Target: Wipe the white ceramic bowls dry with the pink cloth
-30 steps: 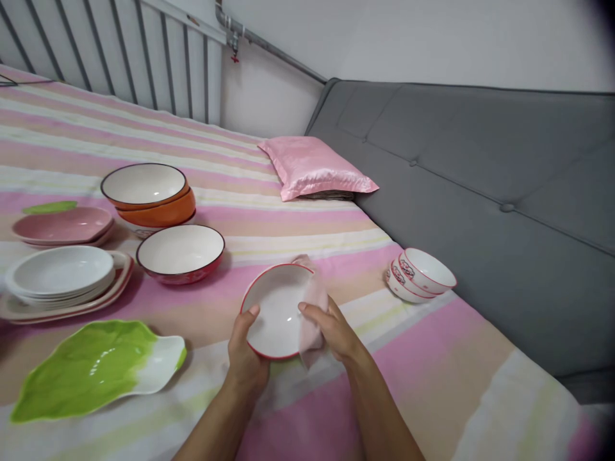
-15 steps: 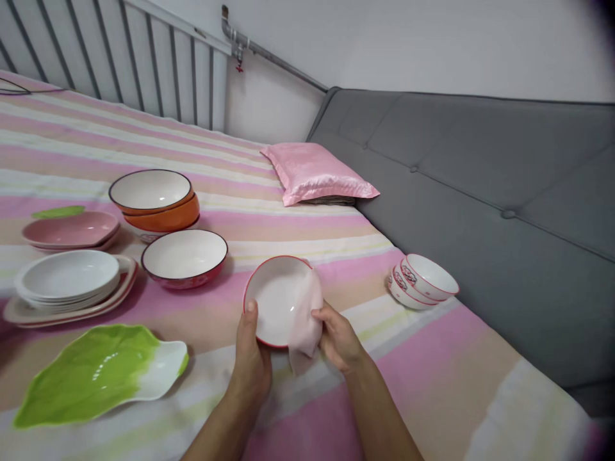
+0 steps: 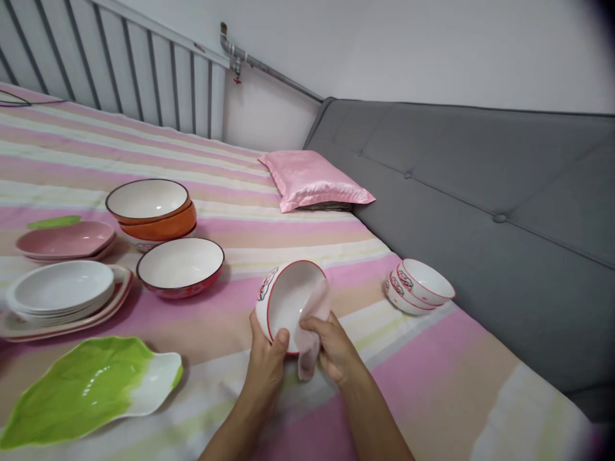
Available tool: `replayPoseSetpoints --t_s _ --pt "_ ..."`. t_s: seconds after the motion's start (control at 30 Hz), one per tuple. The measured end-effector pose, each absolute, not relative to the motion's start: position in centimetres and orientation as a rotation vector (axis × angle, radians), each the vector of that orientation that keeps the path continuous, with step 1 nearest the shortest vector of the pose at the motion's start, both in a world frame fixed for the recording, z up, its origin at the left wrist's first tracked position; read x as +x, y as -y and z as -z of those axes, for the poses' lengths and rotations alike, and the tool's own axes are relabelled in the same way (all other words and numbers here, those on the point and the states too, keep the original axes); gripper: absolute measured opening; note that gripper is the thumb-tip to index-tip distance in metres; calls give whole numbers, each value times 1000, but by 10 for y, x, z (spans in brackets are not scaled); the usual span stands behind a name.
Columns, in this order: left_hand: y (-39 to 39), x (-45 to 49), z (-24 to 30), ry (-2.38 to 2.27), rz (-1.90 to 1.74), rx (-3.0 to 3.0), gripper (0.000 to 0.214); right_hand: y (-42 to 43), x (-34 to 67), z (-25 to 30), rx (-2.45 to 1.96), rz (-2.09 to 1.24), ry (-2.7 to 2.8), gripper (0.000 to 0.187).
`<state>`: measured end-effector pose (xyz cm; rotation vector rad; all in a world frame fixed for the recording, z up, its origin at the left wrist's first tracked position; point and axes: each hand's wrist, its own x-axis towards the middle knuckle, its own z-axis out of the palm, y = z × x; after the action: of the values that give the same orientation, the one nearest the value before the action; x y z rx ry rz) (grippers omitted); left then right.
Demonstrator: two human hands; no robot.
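My left hand grips a small white bowl with a red rim and a red pattern on its side, thumb over the near rim. The bowl is tilted with its mouth facing right. My right hand pinches a pale pink cloth that lies against the bowl's inside and hangs down below it. Both hands are over a striped pink bed cover.
Two stacked small bowls sit at the right by the grey headboard. To the left are a red bowl, stacked orange bowls, white plates, a pink dish and a green leaf plate. A pink pillow lies behind.
The bowl has been turned from facing up toward me to tilted on its side with its mouth to the right. The cloth has slid along the inside.
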<state>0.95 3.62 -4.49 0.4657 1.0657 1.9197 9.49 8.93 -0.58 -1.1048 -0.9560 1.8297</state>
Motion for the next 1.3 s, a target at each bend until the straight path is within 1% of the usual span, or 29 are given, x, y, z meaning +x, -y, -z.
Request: replayPoseSetpoints --t_s 0.07,0.13,0.2,0.27,0.33,0.4,0.5,0.57,0.67,0.77,0.83,0.93,1.03,1.1,1.23,1.3 --pt "-34 6 37 -1096 -1875 519 79 -95 104 4 -1122 -1763 1065 37" --pt "-31 -2 29 -1034 -1853 527 78 -102 116 1 -1116 -1659 1231 37" --pt "-28 -13 22 -965 -1801 521 71 -108 128 -1 -1090 -1518 1430 43" --pt "-25 -22 17 -898 -1598 558 64 -111 135 -3 -1078 -1421 1605 50" --pt "-23 -27 13 -848 -1383 606 56 -111 139 -3 -1080 -1403 1720 51" --pt "-20 -27 10 -823 -1236 664 53 -109 139 -2 -1086 -1422 1768 48" --pt "-20 -21 9 -859 -1187 702 52 -106 137 0 -1089 -1419 1821 43" --pt "-21 -17 11 -910 -1251 665 51 -106 136 -1 -1075 -1399 1882 40" --pt "-23 -13 15 -984 -1380 592 46 -106 135 -5 -1042 -1431 1952 41" --pt "-25 -12 18 -1069 -1450 552 40 -105 134 -7 -1026 -1515 1895 42" --pt "-26 -12 18 -1126 -1488 536 42 -105 133 -5 -1067 -1577 1810 40" --pt "-24 -14 17 -1194 -1609 543 44 -103 129 -1 -1225 -1661 1637 30" --pt "-22 -16 16 -1260 -1814 600 43 -98 121 2 -1335 -1751 1421 21" --pt "-21 -17 17 -1293 -1963 646 43 -93 114 2 -1322 -1828 1287 24" --pt "-19 -14 18 -1295 -2241 731 47 -81 98 0 -1212 -1954 1049 38" --pt "-17 -9 17 -1297 -2329 765 50 -75 90 0 -1147 -2022 958 40"
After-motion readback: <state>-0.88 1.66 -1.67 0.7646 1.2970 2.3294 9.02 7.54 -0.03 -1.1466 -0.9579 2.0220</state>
